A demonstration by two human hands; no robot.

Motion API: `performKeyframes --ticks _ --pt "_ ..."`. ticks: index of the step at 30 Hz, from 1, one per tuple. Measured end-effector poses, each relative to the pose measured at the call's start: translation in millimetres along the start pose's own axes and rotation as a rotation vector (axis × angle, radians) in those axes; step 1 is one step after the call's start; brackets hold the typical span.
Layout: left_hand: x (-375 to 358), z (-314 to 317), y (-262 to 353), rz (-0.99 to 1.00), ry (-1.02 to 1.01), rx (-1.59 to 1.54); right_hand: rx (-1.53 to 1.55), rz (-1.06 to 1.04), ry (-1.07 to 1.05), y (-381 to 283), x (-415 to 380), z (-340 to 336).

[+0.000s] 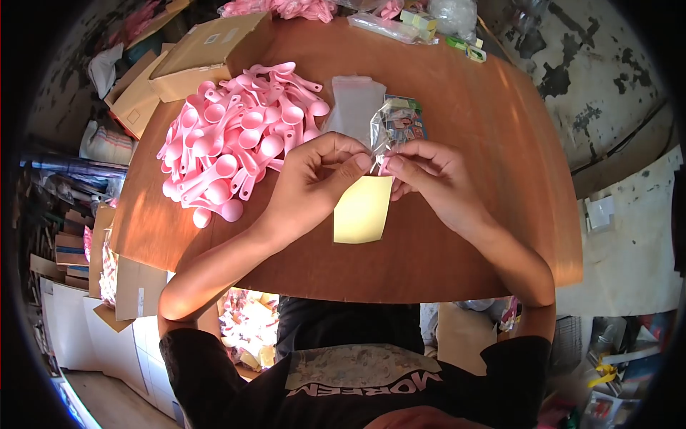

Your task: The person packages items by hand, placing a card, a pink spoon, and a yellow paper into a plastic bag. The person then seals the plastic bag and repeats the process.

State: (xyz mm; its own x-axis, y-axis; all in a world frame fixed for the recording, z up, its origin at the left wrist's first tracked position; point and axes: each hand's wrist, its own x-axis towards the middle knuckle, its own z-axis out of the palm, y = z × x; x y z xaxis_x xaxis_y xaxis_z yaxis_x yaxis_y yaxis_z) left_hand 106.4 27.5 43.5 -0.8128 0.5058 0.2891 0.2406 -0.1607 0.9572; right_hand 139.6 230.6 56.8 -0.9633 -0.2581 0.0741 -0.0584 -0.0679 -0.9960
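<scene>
Over the middle of the table, my left hand (321, 168) is closed, thumb and forefinger pinching the side of a clear plastic bag (379, 132). Opposite it, my right hand (437, 175) pinches the same bag, close to the left fingertips. A bit of pink shows at the right thumb; its kind is hidden by the fingers. Just below both hands is a pale yellow sheet (361, 214). Behind them lie a stack of flat clear bags (350, 100) and a printed card pack (406, 123). Pink measuring spoons (236, 136) are heaped left of my left hand.
A cardboard box (211, 53) stands at the table's back left. Plastic packets (389, 27) and small green-white boxes (468, 48) lie along the far edge. The brown table (493, 143) curves around me, with an open carton (136, 279) beside it at left.
</scene>
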Motion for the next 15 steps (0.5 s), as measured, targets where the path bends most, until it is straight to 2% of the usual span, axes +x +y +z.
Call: performKeyframes --ticks 6,14,15 --pt "-7 -10 -13 -0.137 0.014 -0.088 -0.053 0.071 0.056 8 -7 1" --pt "-10 -22 -29 -0.065 -0.005 -0.044 -0.026 0.072 0.064 24 -6 -4" --pt "-11 -24 -30 -0.033 -0.022 0.045 -0.035 0.072 0.062 24 -6 -4"
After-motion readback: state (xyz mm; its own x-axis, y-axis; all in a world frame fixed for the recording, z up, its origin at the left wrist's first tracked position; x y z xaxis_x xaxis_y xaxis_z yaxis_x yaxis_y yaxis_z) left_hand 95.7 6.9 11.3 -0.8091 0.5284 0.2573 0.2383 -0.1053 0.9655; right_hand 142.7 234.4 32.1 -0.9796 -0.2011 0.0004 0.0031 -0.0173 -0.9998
